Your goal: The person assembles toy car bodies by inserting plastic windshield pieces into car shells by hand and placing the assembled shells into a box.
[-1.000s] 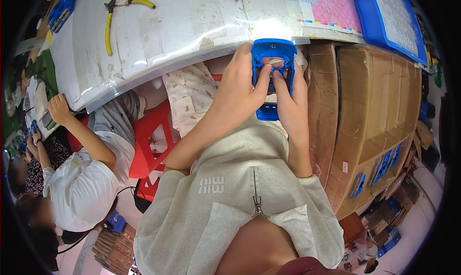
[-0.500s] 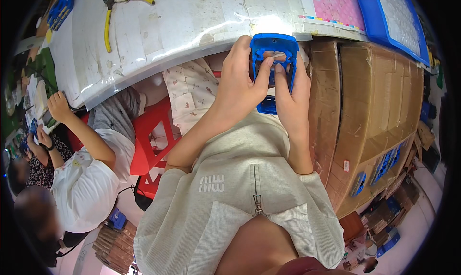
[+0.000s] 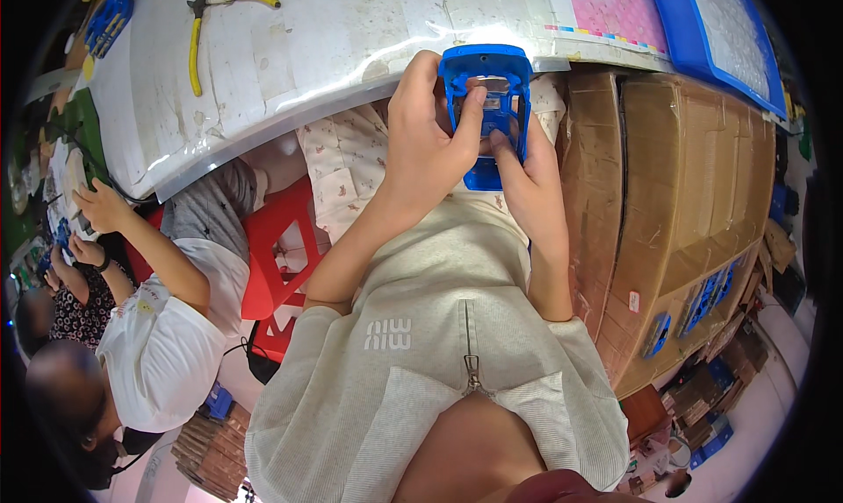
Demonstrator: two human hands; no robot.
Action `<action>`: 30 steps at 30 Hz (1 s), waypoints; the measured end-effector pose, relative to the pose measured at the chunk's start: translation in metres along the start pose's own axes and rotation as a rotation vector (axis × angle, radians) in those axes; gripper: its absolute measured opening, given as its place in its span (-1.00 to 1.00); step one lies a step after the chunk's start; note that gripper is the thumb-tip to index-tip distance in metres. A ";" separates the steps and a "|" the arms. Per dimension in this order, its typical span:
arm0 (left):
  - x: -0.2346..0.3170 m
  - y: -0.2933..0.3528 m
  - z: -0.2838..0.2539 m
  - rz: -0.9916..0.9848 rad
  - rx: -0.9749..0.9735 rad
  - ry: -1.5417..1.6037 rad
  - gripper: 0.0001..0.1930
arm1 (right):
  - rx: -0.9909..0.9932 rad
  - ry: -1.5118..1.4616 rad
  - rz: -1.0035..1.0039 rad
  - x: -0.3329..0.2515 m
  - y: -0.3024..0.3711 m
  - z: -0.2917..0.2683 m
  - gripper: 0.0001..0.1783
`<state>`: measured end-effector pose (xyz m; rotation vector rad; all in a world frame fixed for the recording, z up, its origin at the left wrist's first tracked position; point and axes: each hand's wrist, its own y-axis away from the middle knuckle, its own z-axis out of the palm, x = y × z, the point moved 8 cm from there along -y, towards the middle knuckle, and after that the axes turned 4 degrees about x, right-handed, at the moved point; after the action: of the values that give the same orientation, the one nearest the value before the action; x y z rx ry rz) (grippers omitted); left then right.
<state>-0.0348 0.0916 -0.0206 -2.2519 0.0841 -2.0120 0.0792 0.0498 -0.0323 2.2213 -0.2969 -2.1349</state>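
Observation:
Above my lap, by the front edge of the table, I hold a blue plastic housing (image 3: 486, 61) with openings through its middle. My left hand (image 3: 432, 134) wraps its left side, the thumb lying over the upper opening. My right hand (image 3: 529, 174) grips the right side, and its thumb presses inside the lower part. A clear, shiny piece (image 3: 489, 84) shows in the upper opening beside my left thumb. Most of the fingers behind the housing are hidden.
Yellow-handled cutting pliers (image 3: 197, 42) lie on the white table (image 3: 307, 55). A blue tray (image 3: 685, 29) stands at the far right. Cardboard boxes (image 3: 694, 178) are close on my right. To my left are a red stool (image 3: 277, 231) and a co-worker in a white shirt (image 3: 162, 354).
Both my hands and the blue housing have shifted slightly up and left. My left thumb has moved up off my right thumb, which sits lower. The co-worker's raised hand has moved a little.

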 end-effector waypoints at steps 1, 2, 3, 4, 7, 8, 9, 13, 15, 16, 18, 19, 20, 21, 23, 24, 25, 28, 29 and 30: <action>-0.002 0.000 0.000 -0.019 -0.013 -0.040 -0.81 | 0.014 0.021 -0.009 -0.001 0.000 -0.001 -0.75; -0.002 0.000 0.000 -0.021 -0.013 -0.041 -0.81 | 0.014 0.021 -0.007 -0.001 -0.001 -0.001 -0.75; -0.004 0.000 0.001 -0.053 -0.014 -0.039 -0.81 | 0.021 0.054 -0.021 -0.002 -0.002 -0.001 -0.76; -0.007 0.001 0.002 -0.086 -0.014 -0.038 -0.80 | 0.029 0.087 -0.033 -0.003 -0.003 -0.002 -0.77; -0.001 -0.005 0.003 0.055 0.047 0.011 -0.82 | 0.020 0.126 -0.045 -0.004 -0.006 -0.006 -0.79; 0.000 -0.005 0.003 0.059 0.042 0.015 -0.82 | 0.026 0.127 -0.048 -0.003 -0.006 -0.006 -0.79; 0.007 -0.006 0.002 0.085 0.025 -0.001 -0.83 | 0.017 0.100 -0.033 0.002 -0.006 -0.005 -0.80; -0.009 -0.007 -0.010 -0.038 -0.001 0.021 -0.86 | -0.026 0.015 0.010 0.009 -0.008 0.009 -0.84; 0.005 -0.007 -0.026 0.022 0.080 -0.043 -0.87 | -0.174 0.054 0.094 0.003 -0.007 0.026 -0.71; 0.000 -0.006 -0.039 -0.037 0.108 -0.014 -0.88 | -0.188 0.041 -0.028 -0.006 -0.004 0.034 -0.61; -0.021 -0.009 -0.088 -0.192 0.215 0.070 -0.85 | -0.261 -0.050 -0.116 -0.024 0.004 0.048 -0.42; -0.026 -0.014 -0.126 -0.272 0.352 -0.030 -0.84 | -0.322 -0.128 -0.080 -0.034 0.006 0.053 -0.32; -0.032 -0.020 -0.173 -0.230 0.512 -0.022 -0.81 | -0.389 -0.139 -0.163 -0.041 0.009 0.056 -0.29; -0.021 -0.031 -0.203 -0.172 0.633 -0.042 -0.73 | -0.390 -0.134 -0.182 -0.038 0.007 0.054 -0.29; -0.023 -0.071 -0.293 -0.036 0.438 -0.461 -0.66 | -0.415 -0.145 -0.269 -0.040 0.008 0.054 -0.25; -0.027 -0.083 -0.327 -0.052 0.427 -0.608 -0.65 | -0.388 -0.163 -0.264 -0.041 0.006 0.053 -0.36; -0.029 -0.093 -0.354 -0.071 0.413 -0.755 -0.64 | -0.401 -0.165 -0.279 -0.042 0.006 0.053 -0.36; -0.052 -0.105 -0.440 -0.161 0.440 -1.117 -0.61 | -0.362 -0.186 -0.249 -0.041 0.001 0.051 -0.58; -0.057 -0.103 -0.450 -0.154 0.449 -1.120 -0.61 | -0.367 -0.190 -0.258 -0.043 0.000 0.050 -0.58; -0.055 -0.100 -0.459 -0.121 0.483 -1.307 -0.56 | -0.357 -0.166 -0.279 -0.044 0.000 0.046 -0.60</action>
<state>-0.5004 0.1726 -0.0119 -2.6894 -0.5734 -0.1983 0.0320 0.0621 0.0093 1.9817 0.3843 -2.2857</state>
